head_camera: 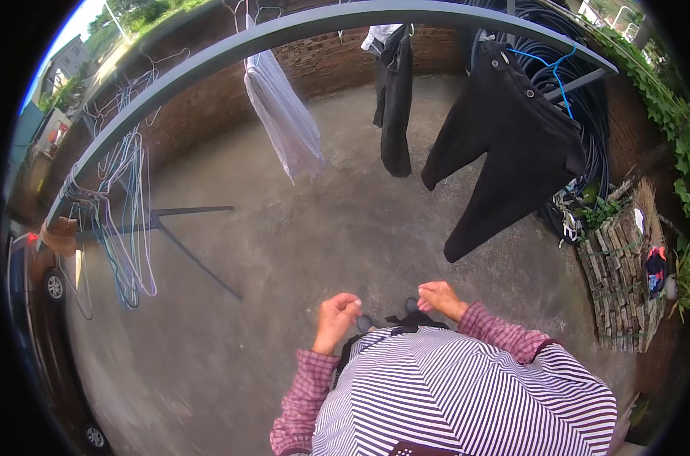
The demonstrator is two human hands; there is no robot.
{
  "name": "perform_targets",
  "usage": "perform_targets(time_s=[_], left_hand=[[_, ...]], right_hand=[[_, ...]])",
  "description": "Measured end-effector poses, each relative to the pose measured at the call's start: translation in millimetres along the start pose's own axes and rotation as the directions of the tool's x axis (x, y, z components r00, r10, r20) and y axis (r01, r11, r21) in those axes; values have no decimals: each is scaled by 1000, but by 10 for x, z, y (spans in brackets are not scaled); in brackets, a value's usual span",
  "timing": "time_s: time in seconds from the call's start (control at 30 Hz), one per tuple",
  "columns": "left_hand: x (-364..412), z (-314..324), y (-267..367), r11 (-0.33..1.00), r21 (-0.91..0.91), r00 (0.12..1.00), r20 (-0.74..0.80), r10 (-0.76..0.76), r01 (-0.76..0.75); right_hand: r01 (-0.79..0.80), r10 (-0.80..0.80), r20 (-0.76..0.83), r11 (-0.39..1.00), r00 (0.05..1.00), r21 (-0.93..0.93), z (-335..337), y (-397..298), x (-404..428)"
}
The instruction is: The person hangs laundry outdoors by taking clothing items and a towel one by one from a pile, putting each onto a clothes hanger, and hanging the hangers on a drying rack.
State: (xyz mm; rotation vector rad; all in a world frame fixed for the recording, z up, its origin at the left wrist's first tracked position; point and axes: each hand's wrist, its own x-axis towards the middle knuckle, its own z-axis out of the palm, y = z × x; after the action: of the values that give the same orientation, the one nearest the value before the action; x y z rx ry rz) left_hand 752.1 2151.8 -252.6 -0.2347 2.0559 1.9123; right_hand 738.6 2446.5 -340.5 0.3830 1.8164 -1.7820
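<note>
My left hand [336, 320] is in front of my waist, palm side turned inward, its fingers loosely curled with nothing visible in them. To its right, my right hand [440, 298] hovers at about the same height, also empty and with bent fingers. Neither touches any clothing on the rack. Nearest to my right hand hang black trousers [493, 142] on a blue hanger [553, 68]. Farther back on the grey metal bar [316, 18] are a second dark garment [397, 102] and a pale lilac cloth [282, 108].
Several wire hangers [128, 228] bunch at the bar's left end, above the rack's splayed foot [196, 251]. Bundled wooden strips [615, 279] stand at right, near coiled black hose [598, 137]. A brick wall [316, 57] runs behind; a parked car [42, 342] is at left.
</note>
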Motion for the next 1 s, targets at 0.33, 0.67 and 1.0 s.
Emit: perform_targets(time_s=[0.33,0.67,1.0], left_hand=[[-49,1320,-280,991,70,985,123,-123,115],[334,3697,-376,952,293,801,547,-245,92],[1189,5916,-365,892,444,457,814,-359,-89]], right_hand=[[120,-120,-149,993,982,-11,-1059,975,-691],[157,33,-618,955,786,251,-2692,2121,-2096],[428,221,-805,753,551,500,-3698,2606,-2336]])
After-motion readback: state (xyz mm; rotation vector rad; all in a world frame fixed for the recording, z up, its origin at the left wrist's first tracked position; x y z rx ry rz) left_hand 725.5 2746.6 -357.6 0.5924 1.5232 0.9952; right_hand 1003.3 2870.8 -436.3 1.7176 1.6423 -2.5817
